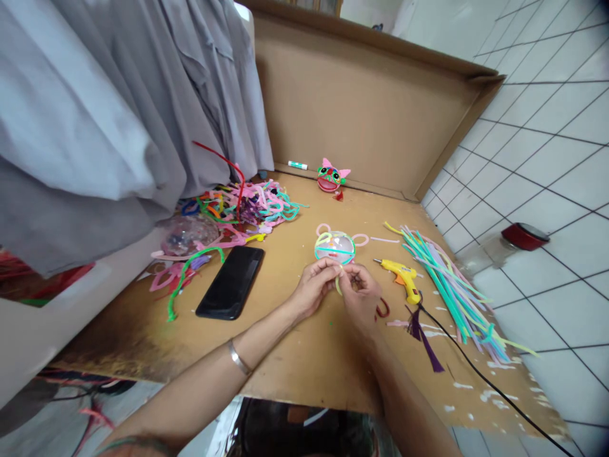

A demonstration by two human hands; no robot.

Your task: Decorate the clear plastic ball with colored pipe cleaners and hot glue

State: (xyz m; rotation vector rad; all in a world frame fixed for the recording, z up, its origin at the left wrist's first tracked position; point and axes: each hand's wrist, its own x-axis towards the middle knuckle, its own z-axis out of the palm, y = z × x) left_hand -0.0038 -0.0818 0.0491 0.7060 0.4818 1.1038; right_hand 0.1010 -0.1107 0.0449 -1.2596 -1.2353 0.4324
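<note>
My left hand [318,282] and my right hand [358,289] meet at the middle of the table, fingertips pinched together. Between them is a short pale yellow pipe cleaner [338,285], partly hidden by the fingers. Just beyond my fingertips sits a clear round ball [341,242] with pink pipe-cleaner loops like ears, a yellow loop and a turquoise band across it. Whether my fingers touch the ball I cannot tell. A dark red curved pipe cleaner [383,309] lies beside my right hand.
A yellow glue gun [402,276] with a black cord and a pipe-cleaner bundle [447,285] lie at the right. Left are a black phone [231,282] and a tangled pipe-cleaner heap [261,203]. A finished-looking pink-eared figure [330,176] and a marker [297,165] lie by the cardboard wall [361,101].
</note>
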